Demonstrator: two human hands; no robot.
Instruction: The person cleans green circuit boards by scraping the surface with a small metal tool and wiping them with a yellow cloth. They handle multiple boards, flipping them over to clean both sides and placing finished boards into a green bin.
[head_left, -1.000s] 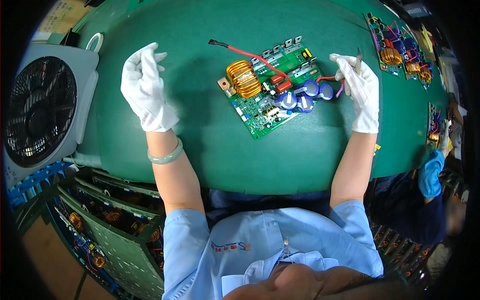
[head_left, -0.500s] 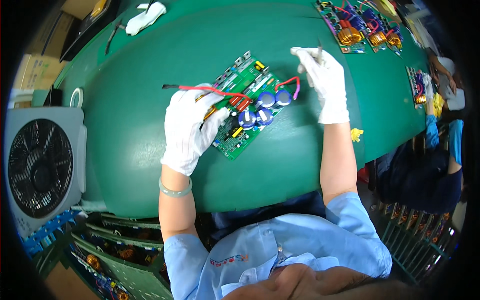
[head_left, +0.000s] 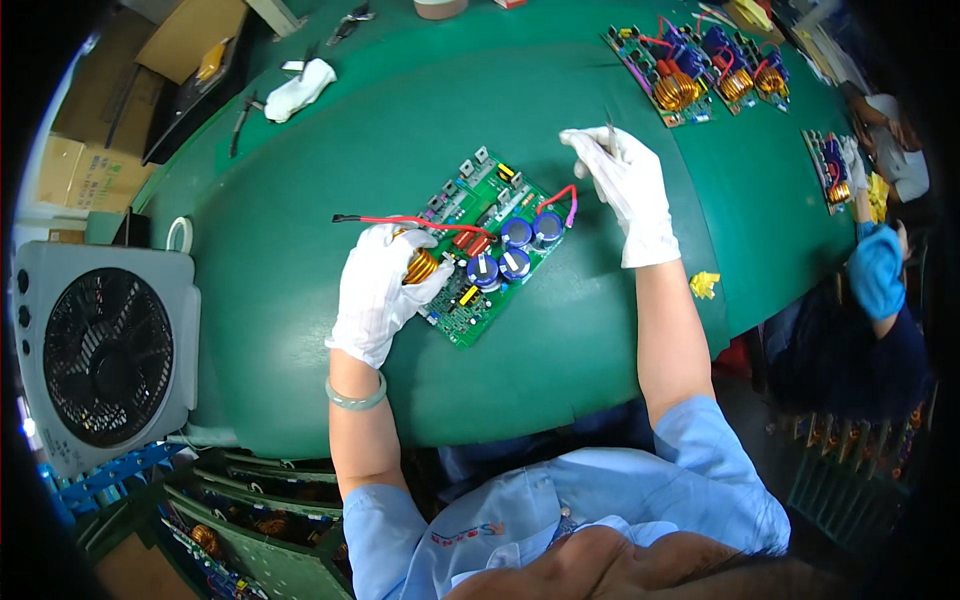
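A green circuit board (head_left: 487,255) with blue capacitors, a copper coil and red wires lies tilted on the green table (head_left: 420,130). My left hand (head_left: 383,290), in a white glove, rests on the board's left end over the copper coil and holds it down. My right hand (head_left: 625,185), also gloved, pinches a thin metal tool (head_left: 609,128) just right of the board's upper corner, near a pink wire loop. A long red wire (head_left: 400,221) sticks out from the board to the left.
A white box fan (head_left: 105,355) stands at the table's left edge. Several more boards (head_left: 690,65) lie at the far right. A spare white glove (head_left: 300,88) and hand tools lie far left. Another person in blue (head_left: 880,270) sits at the right. Boards in racks sit below left.
My left hand came down from the open table onto the board's coil end. The board now lies further left and lower. My right hand keeps hold of the thin tool.
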